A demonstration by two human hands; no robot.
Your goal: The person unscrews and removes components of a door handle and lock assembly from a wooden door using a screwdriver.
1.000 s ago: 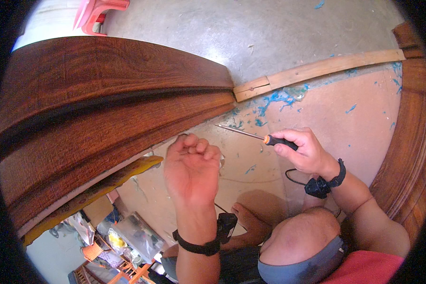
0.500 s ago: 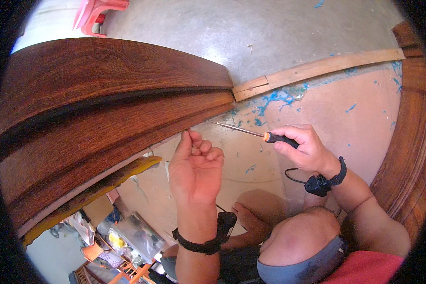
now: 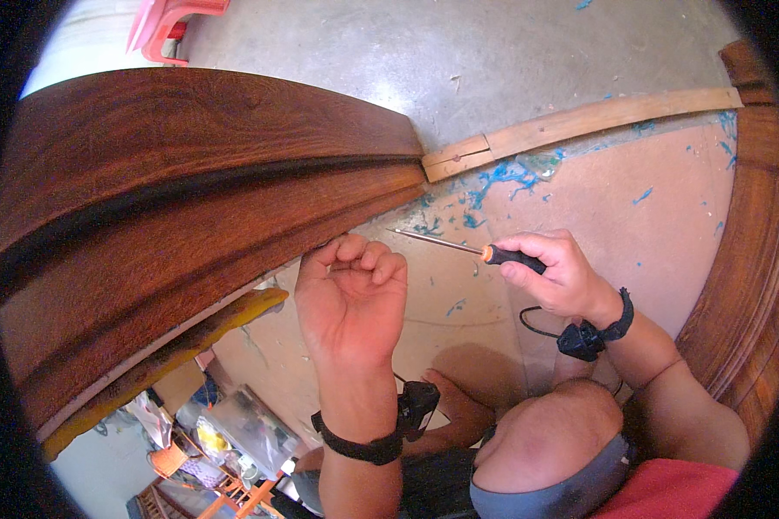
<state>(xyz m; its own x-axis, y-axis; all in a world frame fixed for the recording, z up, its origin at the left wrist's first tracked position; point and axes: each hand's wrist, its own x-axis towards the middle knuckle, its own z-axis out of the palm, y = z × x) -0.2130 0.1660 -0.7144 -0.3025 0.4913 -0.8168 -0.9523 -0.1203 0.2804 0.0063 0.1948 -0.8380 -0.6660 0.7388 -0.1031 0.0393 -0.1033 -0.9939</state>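
My right hand [image 3: 552,268] grips a screwdriver [image 3: 515,259] by its black handle with an orange collar. Its thin metal shaft points left, its tip in the air close to the lower edge of a dark brown wooden frame [image 3: 208,186]. My left hand [image 3: 355,298] is palm up against that same edge, fingers curled and closed. Its thumb tip lies at the wood and is partly hidden, so I cannot make out what it may pinch. Both wrists wear black straps with small black devices.
A pale wooden strip [image 3: 597,119] joins the frame to another brown frame piece [image 3: 727,285] at right. Blue scraps [image 3: 506,177] litter the floor. A pink plastic chair [image 3: 169,30] stands at the far left; crowded household things [image 3: 225,437] show lower left.
My left hand has shifted slightly left and turned, its thumb and index finger going from a visible pinch to a curl along the frame's edge. The screwdriver has barely moved.
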